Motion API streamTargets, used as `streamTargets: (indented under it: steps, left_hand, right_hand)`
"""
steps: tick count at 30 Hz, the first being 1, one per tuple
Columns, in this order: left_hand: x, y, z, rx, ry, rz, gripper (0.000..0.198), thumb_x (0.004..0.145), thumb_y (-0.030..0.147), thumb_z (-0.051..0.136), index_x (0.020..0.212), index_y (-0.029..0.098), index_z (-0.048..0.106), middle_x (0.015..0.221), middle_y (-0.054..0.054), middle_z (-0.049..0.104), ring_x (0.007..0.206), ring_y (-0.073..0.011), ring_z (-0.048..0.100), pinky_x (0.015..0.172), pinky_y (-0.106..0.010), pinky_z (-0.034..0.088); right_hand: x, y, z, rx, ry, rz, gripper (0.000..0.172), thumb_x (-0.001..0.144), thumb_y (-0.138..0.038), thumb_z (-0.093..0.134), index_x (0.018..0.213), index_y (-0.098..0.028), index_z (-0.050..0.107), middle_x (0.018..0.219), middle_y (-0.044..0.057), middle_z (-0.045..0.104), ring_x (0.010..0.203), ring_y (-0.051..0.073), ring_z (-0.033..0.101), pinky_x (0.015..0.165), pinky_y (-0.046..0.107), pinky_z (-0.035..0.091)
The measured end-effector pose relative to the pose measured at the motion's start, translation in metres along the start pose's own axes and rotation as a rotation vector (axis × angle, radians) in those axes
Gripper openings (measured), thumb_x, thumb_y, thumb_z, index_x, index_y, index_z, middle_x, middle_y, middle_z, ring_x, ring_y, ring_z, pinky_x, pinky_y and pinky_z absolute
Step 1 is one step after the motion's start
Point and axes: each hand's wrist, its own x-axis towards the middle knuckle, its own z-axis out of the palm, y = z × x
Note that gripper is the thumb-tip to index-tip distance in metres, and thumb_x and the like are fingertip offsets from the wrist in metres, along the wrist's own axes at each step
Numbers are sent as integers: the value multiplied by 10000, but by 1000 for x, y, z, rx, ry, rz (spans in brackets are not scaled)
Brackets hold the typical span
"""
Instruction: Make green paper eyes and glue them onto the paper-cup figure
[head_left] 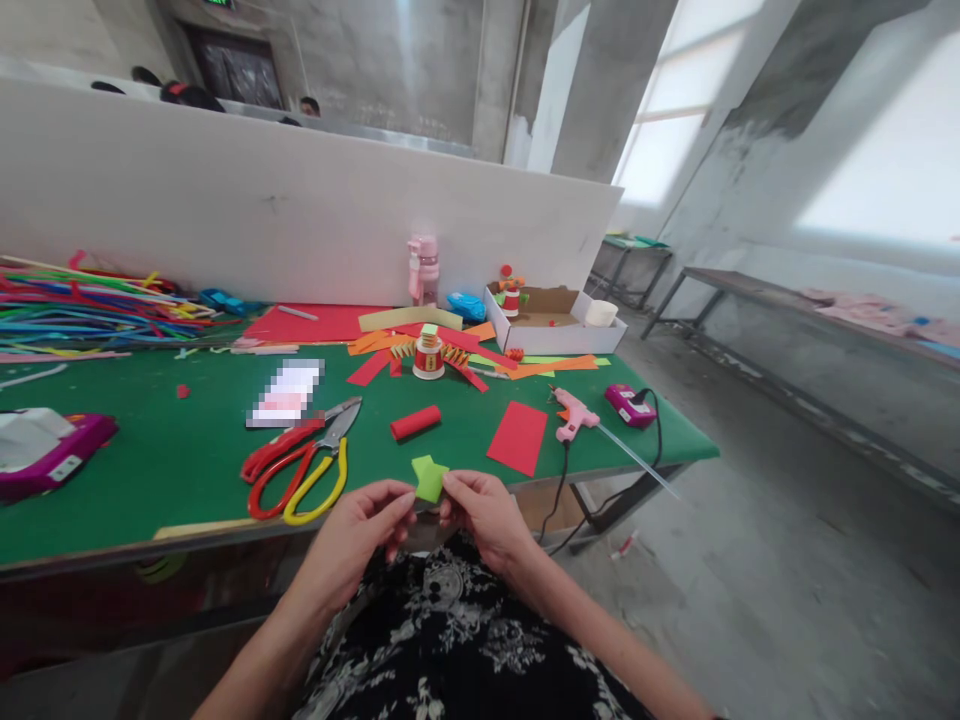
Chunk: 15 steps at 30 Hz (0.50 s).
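Open green desk (pixel 150 470) lies left of the scissors (pixel 300 465), as far as the purple case (pixel 52 450). The scissors sit just ahead of my left grip (pixel 360 535) and block that stretch of the near edge. Between them and the red sheet (pixel 518 437) I have a lane, with only the red roll (pixel 415 422) in it. The green paper (pixel 430 478) fills the gap between left grip and right grip (pixel 484 515). Rightward, the glue gun (pixel 574 415) and its cord (pixel 561 480) bar the corner. Farther back, paper scraps (pixel 555 366), a box (pixel 559 325) and the white board (pixel 262 210) close things off.
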Motion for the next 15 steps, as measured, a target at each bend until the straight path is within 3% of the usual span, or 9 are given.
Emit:
streamTargets:
  steps: [15]
  left_hand:
    - [2,-3,-2,-27,35,12,534,515,571,850,790,137,704,587,31,583,466,-78,462,402,-190,368]
  right_hand:
    - [0,-2,1,3,0,11,506,561,-613,830,609,-155,620,502,-37,575,457,70,483,531,230,343]
